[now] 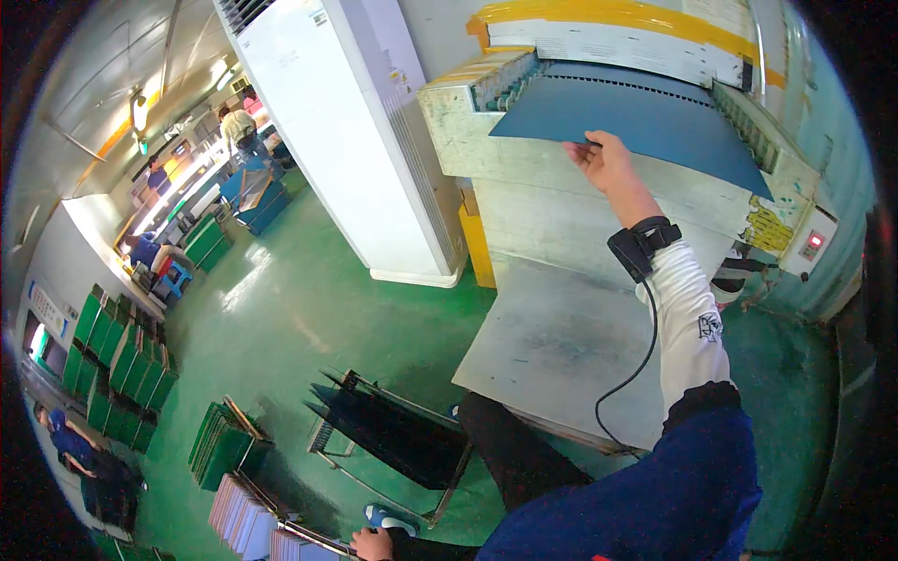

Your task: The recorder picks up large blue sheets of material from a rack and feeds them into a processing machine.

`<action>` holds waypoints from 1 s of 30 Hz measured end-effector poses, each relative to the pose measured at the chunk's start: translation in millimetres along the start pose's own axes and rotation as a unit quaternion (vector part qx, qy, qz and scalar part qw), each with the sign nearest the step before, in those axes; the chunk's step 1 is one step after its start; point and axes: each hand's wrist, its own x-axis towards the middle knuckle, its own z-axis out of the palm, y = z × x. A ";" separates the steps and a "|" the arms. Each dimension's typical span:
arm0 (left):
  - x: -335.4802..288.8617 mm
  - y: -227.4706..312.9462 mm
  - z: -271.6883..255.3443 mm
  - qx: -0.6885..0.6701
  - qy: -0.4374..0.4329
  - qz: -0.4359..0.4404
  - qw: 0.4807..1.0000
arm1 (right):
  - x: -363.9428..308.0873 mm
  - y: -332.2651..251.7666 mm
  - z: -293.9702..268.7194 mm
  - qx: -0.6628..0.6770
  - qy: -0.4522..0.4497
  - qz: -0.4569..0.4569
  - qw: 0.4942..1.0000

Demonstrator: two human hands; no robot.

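A flat dark blue panel (622, 112) lies tilted in the mouth of a worn, pale machine (552, 159), between two rows of small rollers. My right hand (603, 161) is at the panel's near edge, fingers bent, with the edge pinched at the fingertips. At the lower edge of the view is my left hand (372, 544), partly cut off. Its fingers curl at the end of a metal rail (318, 538) on a rack of pinkish-grey panels (245, 519). Beside my leg, a wire rack (351, 467) carries several dark panels (388, 435).
Below the machine's mouth slopes a grey metal sheet (561, 341). A tall white cabinet unit (346, 140) stands left of it. Green panels in a rack (224, 444) and stacked green crates (122, 365) stand on the left. Several people work farther off. A black cable (652, 346) hangs from my right wrist.
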 end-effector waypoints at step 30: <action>-14.5 39.8 -53.7 -0.097 0.079 -0.122 0.985 | 71.3 -29.9 -58.3 -0.041 -0.086 0.064 0.993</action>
